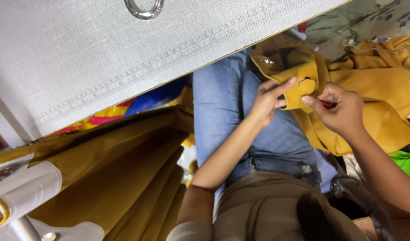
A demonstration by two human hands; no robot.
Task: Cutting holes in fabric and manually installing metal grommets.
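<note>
Mustard-yellow woven fabric garment (383,85) lies over the blue-denim lap (227,107), at 2 o'clock in view. Left hand (267,100) pinches a folded edge, fingers closed on cloth. Right hand (341,109), just beside at 3 o'clock, fingers curled shut on the same cloth. White textured table edge (102,53) at 11 o'clock.

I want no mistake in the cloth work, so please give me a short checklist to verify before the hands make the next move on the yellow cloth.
1. Left hand grips the folded edge of the yellow cloth: ok.
2. Right hand pinches a small red tool: ok; what kind of tool, cannot tell.
3. Small slit in the cloth visible between the hands: ok.
4. Cloth rests on the lap, on the blue jeans: ok.
5. Fingers away from the tool's tip: cannot tell.
</note>
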